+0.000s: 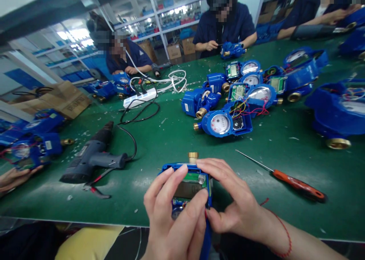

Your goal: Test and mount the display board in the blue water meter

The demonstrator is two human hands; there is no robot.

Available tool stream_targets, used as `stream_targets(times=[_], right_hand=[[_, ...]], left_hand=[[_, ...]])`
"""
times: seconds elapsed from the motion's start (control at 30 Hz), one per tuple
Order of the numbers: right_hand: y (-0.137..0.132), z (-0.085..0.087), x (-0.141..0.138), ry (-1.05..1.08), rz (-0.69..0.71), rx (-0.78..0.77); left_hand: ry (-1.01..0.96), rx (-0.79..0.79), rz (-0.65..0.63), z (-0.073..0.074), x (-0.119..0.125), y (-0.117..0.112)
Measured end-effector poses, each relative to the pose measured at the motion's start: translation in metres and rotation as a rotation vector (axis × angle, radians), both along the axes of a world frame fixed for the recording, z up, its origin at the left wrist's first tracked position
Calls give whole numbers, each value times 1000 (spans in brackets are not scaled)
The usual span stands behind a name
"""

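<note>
You are working at the near edge of the green tabletop [171,138], with a blue water meter [168,169] held between both hands, its brass fitting [193,157] pointing away from you and its open top facing up. Keep the body braced against the tabletop edge as you work; judging by how far it overhangs, a loose hold would let it tip toward your lap.

Your left hand [173,218] has its grip closed around the near side of the meter, thumb lying over the lower face and fingers arched over the top left corner. Your right hand [230,199] also has its grip closed on the meter, fingers laid across the top right edge and thumb pinching in from the side. For seating the green circuit board [194,177] well, I would press evenly at both ends rather than at one corner, and keep fingertips off the dark display window [186,189], which looks easy to smudge or crack.

The meter itself is a bright blue plastic housing, with the board sitting in the upper recess and the display below it; the lower dial is mostly hidden under your thumb.

Well apart to your right lies an orange-handled screwdriver [299,184]. To your left rests a grey power driver [91,157] with its black cord. Beyond, a cluster of opened meters [228,123] shows loose coloured wires.
</note>
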State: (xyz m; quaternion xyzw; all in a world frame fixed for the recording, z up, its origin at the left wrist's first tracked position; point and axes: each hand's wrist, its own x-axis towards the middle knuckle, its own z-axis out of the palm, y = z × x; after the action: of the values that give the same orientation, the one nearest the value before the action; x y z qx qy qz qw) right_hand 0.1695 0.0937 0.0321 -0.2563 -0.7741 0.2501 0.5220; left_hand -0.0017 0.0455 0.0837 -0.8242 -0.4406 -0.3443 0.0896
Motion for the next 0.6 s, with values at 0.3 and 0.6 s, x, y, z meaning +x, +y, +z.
stream_targets(times=[0.3,0.6], right_hand=[[-2,-6,1,24,-64,-63],[-2,-3,0,46,-61,-80]], left_hand=[[-21,-148,-15,-1,8,7],[-274,-228,32,4,3,4]])
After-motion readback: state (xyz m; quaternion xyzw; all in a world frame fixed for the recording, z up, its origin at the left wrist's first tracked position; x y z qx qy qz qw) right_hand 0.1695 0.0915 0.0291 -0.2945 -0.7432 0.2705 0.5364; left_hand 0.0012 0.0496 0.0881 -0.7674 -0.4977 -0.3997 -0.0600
